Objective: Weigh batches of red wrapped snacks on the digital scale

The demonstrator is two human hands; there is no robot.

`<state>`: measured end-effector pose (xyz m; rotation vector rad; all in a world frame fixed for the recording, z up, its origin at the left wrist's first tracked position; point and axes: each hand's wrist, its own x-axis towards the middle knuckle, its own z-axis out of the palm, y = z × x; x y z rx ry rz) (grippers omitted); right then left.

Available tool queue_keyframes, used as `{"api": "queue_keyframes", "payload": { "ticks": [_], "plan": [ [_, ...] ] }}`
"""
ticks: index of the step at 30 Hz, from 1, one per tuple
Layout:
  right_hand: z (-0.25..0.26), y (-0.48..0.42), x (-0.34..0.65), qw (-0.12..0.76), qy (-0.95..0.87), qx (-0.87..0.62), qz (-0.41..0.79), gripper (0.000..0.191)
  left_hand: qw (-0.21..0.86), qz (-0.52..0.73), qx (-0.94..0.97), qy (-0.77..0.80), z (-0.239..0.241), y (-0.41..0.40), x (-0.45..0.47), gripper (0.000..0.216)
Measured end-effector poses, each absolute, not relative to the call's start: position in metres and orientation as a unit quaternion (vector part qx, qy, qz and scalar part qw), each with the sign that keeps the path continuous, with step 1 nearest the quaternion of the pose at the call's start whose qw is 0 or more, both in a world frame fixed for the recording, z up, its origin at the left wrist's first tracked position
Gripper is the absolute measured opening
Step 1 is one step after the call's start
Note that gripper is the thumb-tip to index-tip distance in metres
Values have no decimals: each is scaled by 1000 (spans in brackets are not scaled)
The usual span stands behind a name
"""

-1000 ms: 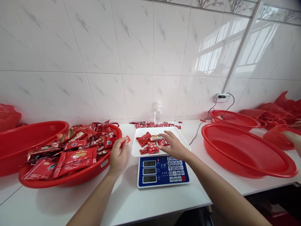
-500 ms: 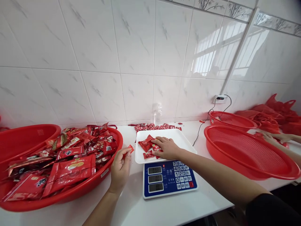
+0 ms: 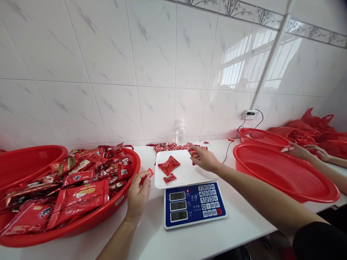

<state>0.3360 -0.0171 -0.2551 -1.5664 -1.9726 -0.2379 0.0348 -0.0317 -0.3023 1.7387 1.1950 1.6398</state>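
My left hand (image 3: pixel 139 195) is closed on a small red wrapped candy (image 3: pixel 150 172) between thumb and fingers, beside the left basket. Over the right side of the white scale tray (image 3: pixel 187 174), my right hand (image 3: pixel 205 159) grips a red snack packet (image 3: pixel 194 155), partly hidden by the fingers. Two red packets lie on the tray: a larger packet (image 3: pixel 169 165) and a smaller candy (image 3: pixel 170 178) in front of it. Below the tray is the blue keypad panel of the digital scale (image 3: pixel 194 206), with lit-up displays too dim to read surely.
A red basket (image 3: pixel 119 202) heaped with red snack packets stands at left. More small packets (image 3: pixel 173 147) lie behind the tray, by a clear bottle (image 3: pixel 180 133). Red baskets (image 3: pixel 284 180) and red plastic bags (image 3: pixel 300 130) are at right, near another person's hands (image 3: pixel 298 151).
My right hand has lifted off the packets and moved right and up, taking a red packet with it. My left hand keeps its candy. The other person's hands have shifted.
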Motion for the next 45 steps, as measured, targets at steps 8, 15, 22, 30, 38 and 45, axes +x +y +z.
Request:
{"api": "queue_keyframes", "payload": {
  "ticks": [8, 15, 22, 30, 38, 45],
  "plan": [
    [-227, -50, 480, 228, -560, -785, -135, 53, 267, 596, 618, 438, -301, -33, 36, 28],
    [-256, -78, 555, 151, -489, -858, -48, 60, 268, 593, 627, 428, -299, -35, 37, 27],
    [-243, -56, 508, 138, -546, -820, -101, 57, 274, 590, 618, 441, -301, -32, 37, 28],
    [-224, -29, 304, 118, -842, -523, 56, 76, 269, 593, 606, 458, -306, -27, 30, 32],
    [-248, -1, 236, 57, -898, -429, 81, 72, 264, 578, 616, 466, -304, -26, 29, 33],
    [-261, 1, 244, 93, -865, -488, -67, 37, 266, 581, 620, 455, -302, -29, 31, 32]
  ]
}}
